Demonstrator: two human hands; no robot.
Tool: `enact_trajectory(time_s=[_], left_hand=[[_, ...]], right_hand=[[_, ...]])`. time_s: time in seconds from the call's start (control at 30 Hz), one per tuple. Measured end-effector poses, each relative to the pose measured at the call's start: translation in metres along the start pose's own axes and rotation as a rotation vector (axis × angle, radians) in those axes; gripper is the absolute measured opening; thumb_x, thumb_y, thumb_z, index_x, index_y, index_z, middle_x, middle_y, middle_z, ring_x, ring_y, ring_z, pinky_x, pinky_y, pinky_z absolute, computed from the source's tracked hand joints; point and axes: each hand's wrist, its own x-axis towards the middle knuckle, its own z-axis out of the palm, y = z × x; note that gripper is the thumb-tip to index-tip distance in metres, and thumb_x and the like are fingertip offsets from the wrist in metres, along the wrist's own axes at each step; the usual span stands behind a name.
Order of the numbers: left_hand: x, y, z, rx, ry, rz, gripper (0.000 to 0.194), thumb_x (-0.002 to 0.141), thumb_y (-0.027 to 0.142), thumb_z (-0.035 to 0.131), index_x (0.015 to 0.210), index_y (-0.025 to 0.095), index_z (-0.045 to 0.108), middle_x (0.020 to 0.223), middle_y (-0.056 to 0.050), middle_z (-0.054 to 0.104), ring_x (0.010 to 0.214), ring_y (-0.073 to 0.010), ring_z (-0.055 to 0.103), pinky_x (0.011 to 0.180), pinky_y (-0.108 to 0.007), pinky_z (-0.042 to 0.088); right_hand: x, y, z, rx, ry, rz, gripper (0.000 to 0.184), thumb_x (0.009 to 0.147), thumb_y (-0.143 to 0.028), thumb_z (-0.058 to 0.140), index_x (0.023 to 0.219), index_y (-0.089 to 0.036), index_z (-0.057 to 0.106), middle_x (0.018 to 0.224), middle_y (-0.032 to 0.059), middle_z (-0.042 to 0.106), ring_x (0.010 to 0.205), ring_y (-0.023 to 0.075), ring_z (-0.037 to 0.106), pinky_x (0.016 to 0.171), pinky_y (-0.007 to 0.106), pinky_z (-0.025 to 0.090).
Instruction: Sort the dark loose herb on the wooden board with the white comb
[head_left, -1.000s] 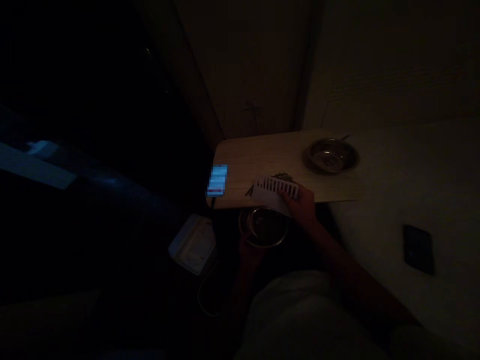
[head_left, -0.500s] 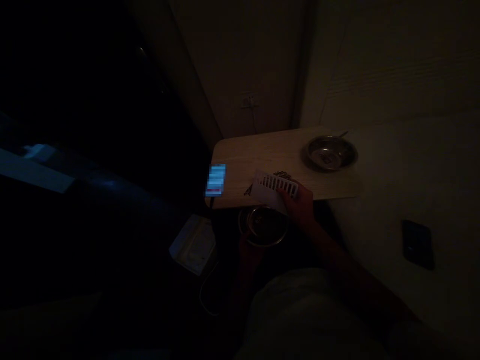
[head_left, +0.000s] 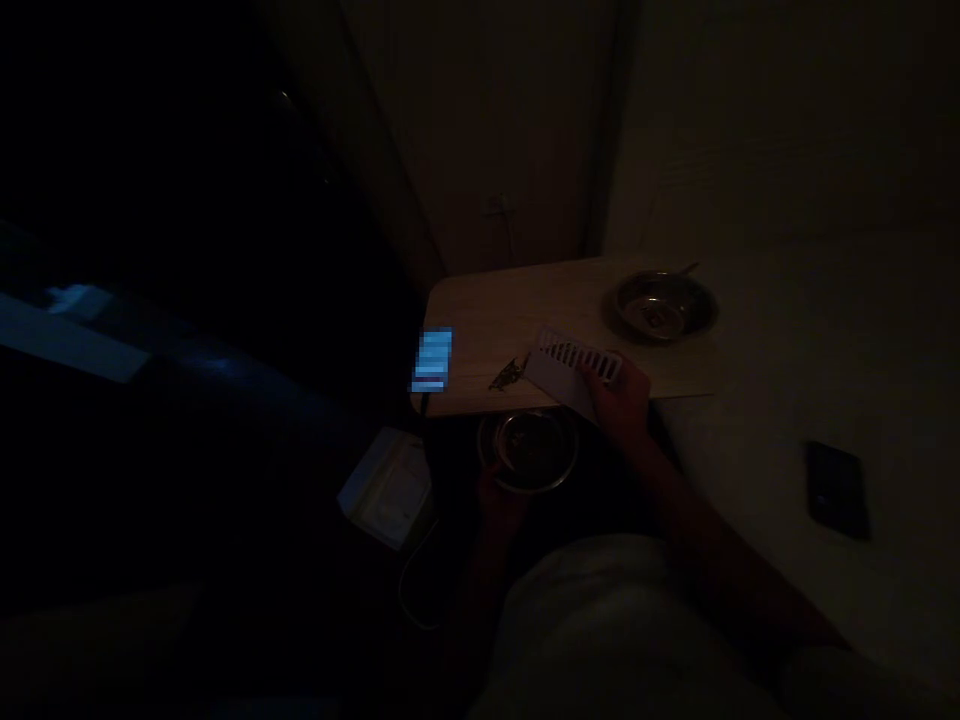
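Observation:
My right hand (head_left: 624, 402) is closed around a white flat piece with a row of slots (head_left: 553, 378), tilted over the front edge of the small table (head_left: 517, 300). A dark patch (head_left: 506, 375) lies on the tabletop just left of that piece; whether it is a printed pattern or loose bits I cannot tell. Below the edge, my left hand (head_left: 501, 502) grips the near left rim of a round metal bowl (head_left: 551, 484). Something dark is inside the bowl, too dim to name.
Another metal bowl (head_left: 701, 310), with a handle sticking out, stands at the table's right end. A lit phone (head_left: 432, 360) is at the left end. Lower left lies a pale box (head_left: 388, 488) near a cable. A dark phone (head_left: 836, 490) rests on the pale surface at right.
My right hand has moved right with the slotted piece. My left hand and the bowl have hardly moved. The picture is slightly dimmer.

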Motion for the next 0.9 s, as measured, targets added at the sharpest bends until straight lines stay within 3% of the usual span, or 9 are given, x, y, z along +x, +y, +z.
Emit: enact_trajectory(time_s=[0.2, 0.37, 0.9], left_hand=[[0.002, 0.000, -0.004, -0.013, -0.041, 0.008, 0.039, 0.076, 0.027, 0.061, 0.115, 0.021, 0.068, 0.118, -0.010, 0.070, 0.125, -0.0337, 0.055, 0.106, -0.055, 0.040], [0.001, -0.002, 0.001, -0.038, -0.049, 0.022, 0.036, 0.078, 0.029, 0.060, 0.111, 0.016, 0.069, 0.117, -0.012, 0.070, 0.127, -0.0324, 0.053, 0.109, -0.050, 0.038], [-0.003, -0.001, 0.004, -0.050, -0.035, 0.016, 0.034, 0.078, 0.028, 0.059, 0.108, 0.017, 0.069, 0.112, -0.011, 0.072, 0.128, -0.0321, 0.053, 0.110, -0.052, 0.035]], right_hand=[[-0.008, -0.008, 0.010, 0.100, -0.100, -0.024, 0.026, 0.083, -0.039, 0.062, 0.098, -0.019, 0.070, 0.087, 0.0057, 0.074, 0.073, 0.0194, 0.067, 0.067, 0.031, 0.053], [-0.012, -0.015, 0.014, 0.102, -0.164, -0.052, 0.025, 0.084, -0.037, 0.063, 0.100, -0.020, 0.071, 0.090, 0.0056, 0.075, 0.078, 0.0208, 0.069, 0.072, 0.032, 0.054], [-0.013, -0.010, 0.014, 0.127, -0.239, -0.036, 0.026, 0.082, -0.039, 0.065, 0.097, -0.019, 0.073, 0.084, 0.0040, 0.076, 0.072, 0.0196, 0.069, 0.066, 0.030, 0.053]])
